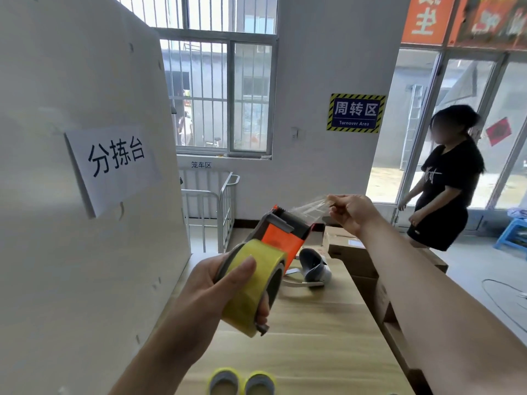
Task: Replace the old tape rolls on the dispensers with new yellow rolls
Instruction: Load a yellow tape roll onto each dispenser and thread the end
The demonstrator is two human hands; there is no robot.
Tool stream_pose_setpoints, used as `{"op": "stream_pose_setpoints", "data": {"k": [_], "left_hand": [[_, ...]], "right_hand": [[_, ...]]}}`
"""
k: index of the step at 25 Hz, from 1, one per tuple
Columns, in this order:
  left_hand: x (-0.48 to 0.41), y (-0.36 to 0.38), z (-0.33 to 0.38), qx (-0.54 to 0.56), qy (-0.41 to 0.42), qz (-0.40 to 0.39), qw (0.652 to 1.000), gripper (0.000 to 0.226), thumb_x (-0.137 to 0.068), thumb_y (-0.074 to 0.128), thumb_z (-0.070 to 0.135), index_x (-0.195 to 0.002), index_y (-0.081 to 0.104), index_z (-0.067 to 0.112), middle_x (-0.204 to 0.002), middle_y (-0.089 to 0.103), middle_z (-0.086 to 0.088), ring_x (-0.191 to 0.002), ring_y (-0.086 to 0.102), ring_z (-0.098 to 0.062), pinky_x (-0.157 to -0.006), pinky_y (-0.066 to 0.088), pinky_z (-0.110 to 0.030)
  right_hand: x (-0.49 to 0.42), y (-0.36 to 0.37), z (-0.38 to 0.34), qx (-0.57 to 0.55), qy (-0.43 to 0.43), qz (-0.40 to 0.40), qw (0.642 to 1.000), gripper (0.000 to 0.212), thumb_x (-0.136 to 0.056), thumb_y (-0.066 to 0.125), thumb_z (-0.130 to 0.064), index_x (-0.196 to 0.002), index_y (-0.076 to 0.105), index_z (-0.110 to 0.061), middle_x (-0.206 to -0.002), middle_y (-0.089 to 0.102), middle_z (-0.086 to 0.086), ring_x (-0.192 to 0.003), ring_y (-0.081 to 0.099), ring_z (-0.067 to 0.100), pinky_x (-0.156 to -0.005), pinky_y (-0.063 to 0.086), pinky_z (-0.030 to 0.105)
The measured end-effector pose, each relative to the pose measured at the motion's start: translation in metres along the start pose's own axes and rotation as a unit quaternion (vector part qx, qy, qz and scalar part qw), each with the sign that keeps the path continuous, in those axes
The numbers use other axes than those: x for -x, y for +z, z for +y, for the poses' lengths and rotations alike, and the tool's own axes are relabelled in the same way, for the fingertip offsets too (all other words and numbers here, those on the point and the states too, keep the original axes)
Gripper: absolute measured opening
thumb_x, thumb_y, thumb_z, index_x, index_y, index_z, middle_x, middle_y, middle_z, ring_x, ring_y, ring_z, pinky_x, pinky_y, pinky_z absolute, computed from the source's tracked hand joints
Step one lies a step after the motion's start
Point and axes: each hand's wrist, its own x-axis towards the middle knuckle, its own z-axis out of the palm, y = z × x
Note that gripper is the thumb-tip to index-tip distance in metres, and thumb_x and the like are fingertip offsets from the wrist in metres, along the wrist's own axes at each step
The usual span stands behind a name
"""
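Note:
An orange and grey tape dispenser (281, 232) is held up over the wooden table (313, 337), with a yellow tape roll (251, 286) mounted on it. My left hand (211, 292) grips the roll and the dispenser handle, thumb lying across the roll's face. My right hand (349, 210) pinches the free end of the clear tape strip (309, 208), stretched out from the dispenser's front edge to the right. Two more yellow rolls (225, 380) (260, 382) lie flat at the table's near edge.
A white panel (85, 195) with a paper label walls the left side. A grey and white device (315, 266) lies on the table behind the dispenser. Cardboard boxes (362, 255) line the right edge. A person in black (447, 189) stands at the right by the glass doors.

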Motion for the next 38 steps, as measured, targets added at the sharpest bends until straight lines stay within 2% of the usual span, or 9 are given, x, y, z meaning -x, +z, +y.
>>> {"op": "stream_pose_setpoints", "data": {"k": [4,9,13,17,20,24,29,34,38], "left_hand": [[0.005,-0.003,0.002,0.002,0.004,-0.009,1.0,0.058,-0.055,0.079,0.058,-0.069,0.065,0.003,-0.049,0.059,-0.02,-0.038,0.054,-0.026,-0.046,0.05,-0.033],[-0.005,-0.003,0.005,0.055,0.017,0.002,0.998,0.047,-0.06,0.076,0.052,-0.061,0.066,0.006,-0.047,0.057,-0.017,-0.04,0.053,-0.024,-0.046,0.049,-0.026],[-0.02,0.0,0.009,0.123,0.005,0.055,0.991,0.038,-0.077,0.049,0.036,-0.065,0.074,0.009,-0.046,0.056,-0.01,-0.039,0.053,-0.018,-0.045,0.049,-0.024],[-0.036,-0.007,-0.002,0.151,-0.007,0.104,0.983,0.036,-0.077,0.053,0.038,-0.084,0.076,0.011,-0.073,0.067,-0.014,-0.062,0.065,-0.019,-0.06,0.058,-0.032],[-0.045,-0.01,-0.021,0.132,-0.04,0.138,0.981,0.041,-0.076,0.056,0.044,-0.097,0.071,0.011,-0.086,0.07,-0.014,-0.072,0.068,-0.022,-0.072,0.058,-0.038],[-0.053,0.006,-0.059,0.155,-0.101,0.161,0.969,0.036,-0.084,0.053,0.043,-0.098,0.065,0.012,-0.078,0.071,-0.008,-0.066,0.069,-0.018,-0.063,0.059,-0.036],[-0.057,0.047,-0.125,0.187,-0.205,0.16,0.947,0.044,-0.089,0.051,0.042,-0.118,0.056,0.009,-0.088,0.069,-0.008,-0.077,0.068,-0.021,-0.072,0.055,-0.041],[-0.049,0.097,-0.183,0.218,-0.295,0.132,0.921,0.046,-0.095,0.043,0.04,-0.129,0.05,0.011,-0.089,0.067,-0.005,-0.079,0.066,-0.018,-0.07,0.056,-0.037],[-0.037,0.123,-0.217,0.231,-0.34,0.112,0.905,0.041,-0.095,0.044,0.039,-0.123,0.049,0.009,-0.081,0.067,-0.005,-0.074,0.065,-0.018,-0.056,0.058,-0.032]], "right_hand": [[-0.011,-0.021,0.0,-0.004,0.002,0.051,0.999,0.018,-0.092,0.049,0.003,-0.079,0.06,0.002,-0.071,0.053,0.01,-0.036,0.055,0.004,-0.038,0.048,0.016],[-0.007,-0.008,0.017,0.013,0.038,0.012,0.999,0.016,-0.092,0.048,0.005,-0.081,0.06,0.003,-0.07,0.054,0.011,-0.037,0.055,0.005,-0.04,0.049,0.017],[0.016,0.007,0.061,0.019,0.13,-0.023,0.991,0.013,-0.09,0.053,0.003,-0.08,0.061,0.003,-0.057,0.058,0.007,-0.037,0.054,0.005,-0.039,0.048,0.015],[0.057,0.007,0.109,-0.055,0.241,-0.062,0.967,0.01,-0.089,0.053,0.002,-0.092,0.062,0.0,-0.054,0.058,0.004,-0.037,0.05,0.005,-0.034,0.042,0.012],[0.095,-0.001,0.143,-0.174,0.314,-0.081,0.93,0.03,-0.076,0.061,0.006,-0.103,0.057,-0.005,-0.053,0.052,0.005,-0.035,0.046,0.007,-0.03,0.038,0.013],[0.144,-0.027,0.187,-0.405,0.331,-0.083,0.848,0.079,-0.027,0.085,0.022,-0.096,0.055,-0.002,-0.055,0.049,0.008,-0.037,0.048,0.011,-0.03,0.044,0.017],[0.195,-0.067,0.224,-0.525,0.279,0.003,0.804,0.058,-0.025,0.086,0.024,-0.079,0.068,0.011,-0.058,0.055,0.011,-0.042,0.056,0.014,-0.037,0.051,0.02],[0.235,-0.112,0.251,-0.521,0.226,0.167,0.806,0.066,-0.022,0.091,0.011,-0.084,0.068,0.012,-0.067,0.065,0.016,-0.053,0.065,0.019,-0.046,0.056,0.022],[0.252,-0.12,0.264,-0.415,0.277,0.314,0.808,0.015,-0.07,0.071,0.007,-0.08,0.064,0.001,-0.06,0.064,0.009,-0.049,0.063,0.012,-0.047,0.054,0.017]]}}
